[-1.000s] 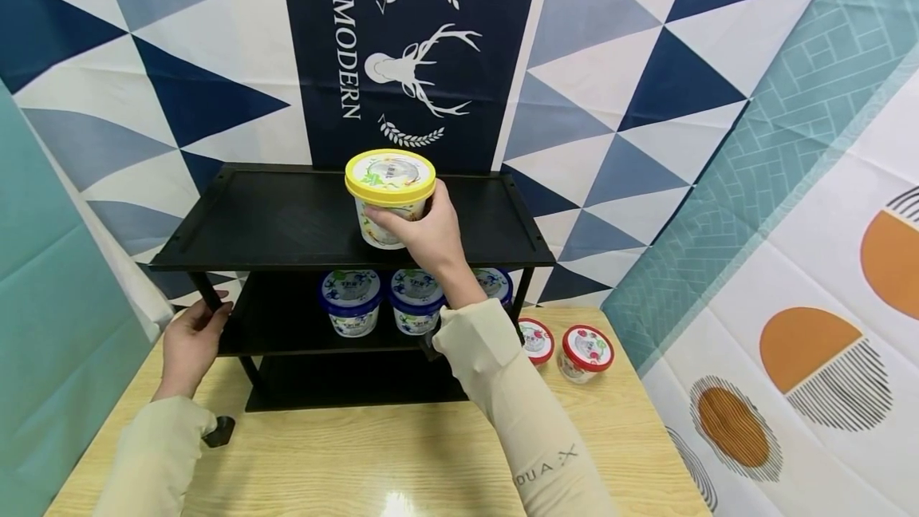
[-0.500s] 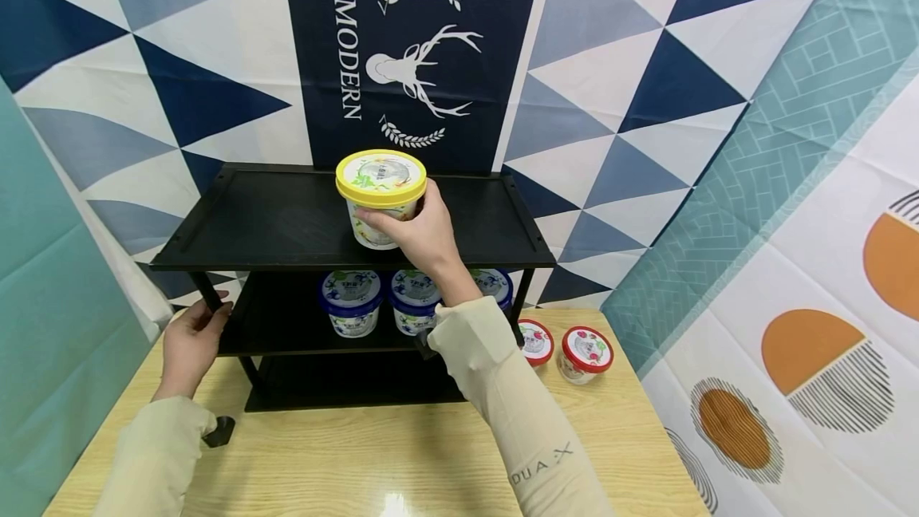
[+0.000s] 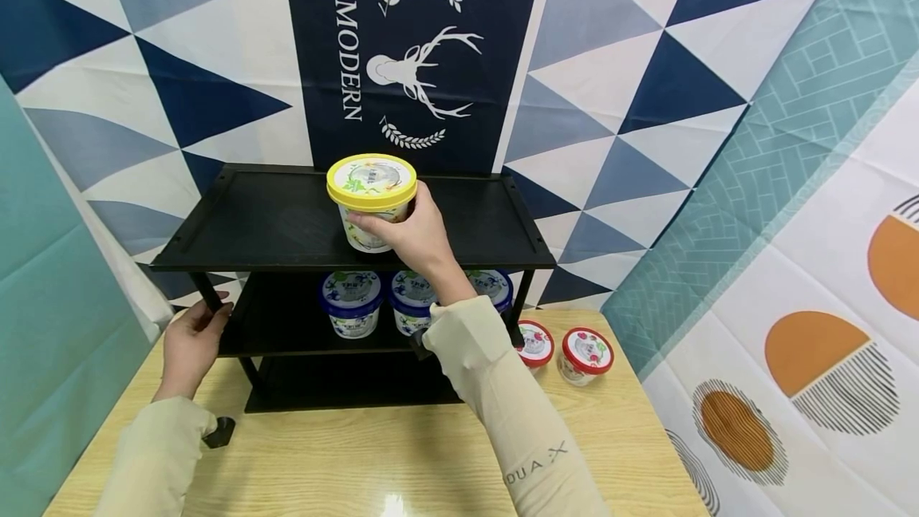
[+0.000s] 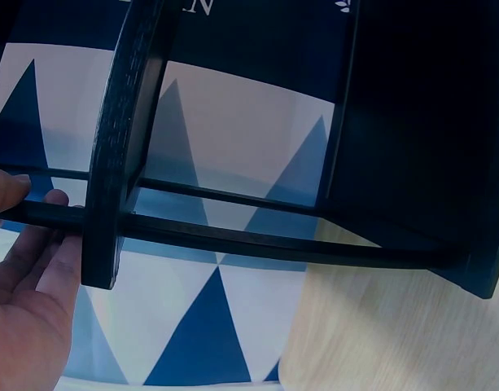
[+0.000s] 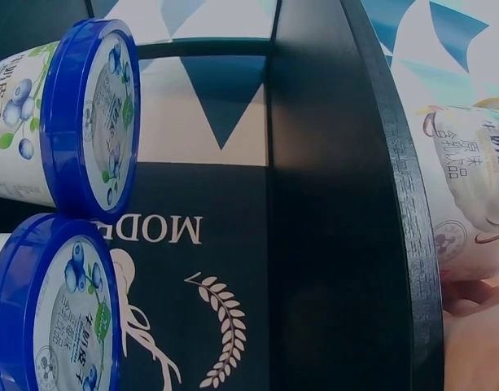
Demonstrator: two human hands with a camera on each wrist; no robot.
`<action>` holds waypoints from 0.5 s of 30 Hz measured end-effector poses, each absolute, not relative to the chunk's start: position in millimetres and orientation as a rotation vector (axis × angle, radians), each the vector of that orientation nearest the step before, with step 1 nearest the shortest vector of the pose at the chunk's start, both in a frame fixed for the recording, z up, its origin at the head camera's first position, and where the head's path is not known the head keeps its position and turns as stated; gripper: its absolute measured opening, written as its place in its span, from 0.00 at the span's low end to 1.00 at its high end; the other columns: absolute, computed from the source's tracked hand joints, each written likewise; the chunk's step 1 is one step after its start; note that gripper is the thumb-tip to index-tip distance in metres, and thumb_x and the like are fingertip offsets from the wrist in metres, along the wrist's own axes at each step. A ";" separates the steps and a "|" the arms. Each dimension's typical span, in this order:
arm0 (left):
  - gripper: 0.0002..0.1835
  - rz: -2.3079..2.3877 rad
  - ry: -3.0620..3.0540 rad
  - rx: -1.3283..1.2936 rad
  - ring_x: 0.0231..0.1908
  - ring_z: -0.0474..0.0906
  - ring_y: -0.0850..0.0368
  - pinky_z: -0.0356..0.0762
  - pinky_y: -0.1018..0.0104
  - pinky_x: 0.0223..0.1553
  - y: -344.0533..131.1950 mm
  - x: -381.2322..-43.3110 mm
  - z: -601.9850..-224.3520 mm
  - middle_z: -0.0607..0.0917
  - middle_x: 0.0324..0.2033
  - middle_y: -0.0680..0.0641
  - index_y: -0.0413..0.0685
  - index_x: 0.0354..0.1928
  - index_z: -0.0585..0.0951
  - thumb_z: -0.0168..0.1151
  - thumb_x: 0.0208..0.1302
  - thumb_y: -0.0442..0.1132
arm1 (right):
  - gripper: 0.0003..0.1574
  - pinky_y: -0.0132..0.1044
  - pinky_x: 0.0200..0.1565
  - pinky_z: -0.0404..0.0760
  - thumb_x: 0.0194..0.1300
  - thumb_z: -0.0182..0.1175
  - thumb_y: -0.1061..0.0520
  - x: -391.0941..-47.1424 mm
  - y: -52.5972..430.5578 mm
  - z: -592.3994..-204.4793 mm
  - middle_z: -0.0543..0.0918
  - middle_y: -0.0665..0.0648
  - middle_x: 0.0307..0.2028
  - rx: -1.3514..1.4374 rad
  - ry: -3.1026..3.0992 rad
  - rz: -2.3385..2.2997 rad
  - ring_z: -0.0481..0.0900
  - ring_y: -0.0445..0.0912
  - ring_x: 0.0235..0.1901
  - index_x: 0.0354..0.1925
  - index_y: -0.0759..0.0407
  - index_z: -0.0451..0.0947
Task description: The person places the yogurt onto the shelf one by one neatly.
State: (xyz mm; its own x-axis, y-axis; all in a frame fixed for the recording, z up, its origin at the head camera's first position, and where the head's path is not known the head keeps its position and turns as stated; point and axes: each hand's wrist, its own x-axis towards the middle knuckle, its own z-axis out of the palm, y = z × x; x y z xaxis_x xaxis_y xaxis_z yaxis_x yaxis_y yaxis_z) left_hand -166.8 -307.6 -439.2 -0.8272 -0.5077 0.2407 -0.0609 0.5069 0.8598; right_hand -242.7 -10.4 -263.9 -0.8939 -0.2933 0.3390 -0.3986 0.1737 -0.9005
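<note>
My right hand [image 3: 424, 242] grips a white tub with a yellow lid [image 3: 370, 182], thumb across its near side, upright at the top tier of a black shelf rack [image 3: 266, 222]. In the right wrist view the tub's printed side [image 5: 469, 187] shows beyond the shelf edge, with part of the hand [image 5: 477, 334] below. My left hand [image 3: 190, 341] holds the rack's left post near the middle tier. The left wrist view shows those fingers and thumb around the black post [image 4: 44, 214]. Blue-lidded tubs [image 3: 351, 301] stand on the middle tier; my right forearm partly hides some.
Two red-lidded tubs [image 3: 585, 351] stand on the wooden table [image 3: 323, 461] right of the rack, one partly behind its post. A patterned wall covering [image 3: 574, 102] rises behind the rack. The rack's bottom tier [image 3: 345, 381] sits low over the table.
My right hand has moved a little to the left with the yellow-lidded tub, which is also slightly lower in view. The left hand stays on the post.
</note>
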 end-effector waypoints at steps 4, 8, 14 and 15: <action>0.18 -1.271 -2.296 0.470 0.27 0.69 0.79 0.67 0.79 0.28 -307.7 -166.6 -439.2 0.77 0.28 0.72 0.44 0.50 0.80 0.54 0.67 0.49 | 0.48 0.39 0.54 0.75 0.49 0.72 0.47 -243.2 -10.9 -264.6 0.70 0.50 0.55 0.696 -2.346 1.835 0.73 0.43 0.54 0.62 0.50 0.58; 0.17 -1.275 -2.298 0.468 0.27 0.68 0.79 0.66 0.79 0.28 -307.6 -166.9 -439.3 0.74 0.26 0.76 0.46 0.50 0.80 0.53 0.67 0.48 | 0.48 0.39 0.54 0.75 0.49 0.72 0.47 -243.7 -11.1 -265.1 0.70 0.49 0.55 0.701 -2.359 1.828 0.73 0.43 0.54 0.62 0.49 0.58; 0.16 -1.275 -2.293 0.463 0.27 0.67 0.80 0.65 0.81 0.28 -308.1 -167.7 -439.4 0.70 0.24 0.80 0.45 0.50 0.80 0.54 0.67 0.47 | 0.48 0.39 0.54 0.75 0.49 0.72 0.46 -244.9 -11.2 -265.6 0.70 0.49 0.55 0.696 -2.379 1.818 0.73 0.43 0.54 0.63 0.49 0.58; 0.17 -1.270 -2.296 0.465 0.27 0.67 0.80 0.65 0.81 0.28 -308.0 -167.7 -439.0 0.70 0.24 0.80 0.45 0.50 0.80 0.54 0.67 0.47 | 0.48 0.39 0.54 0.74 0.49 0.72 0.46 -245.3 -11.3 -265.5 0.70 0.49 0.55 0.696 -2.381 1.820 0.73 0.43 0.55 0.63 0.49 0.58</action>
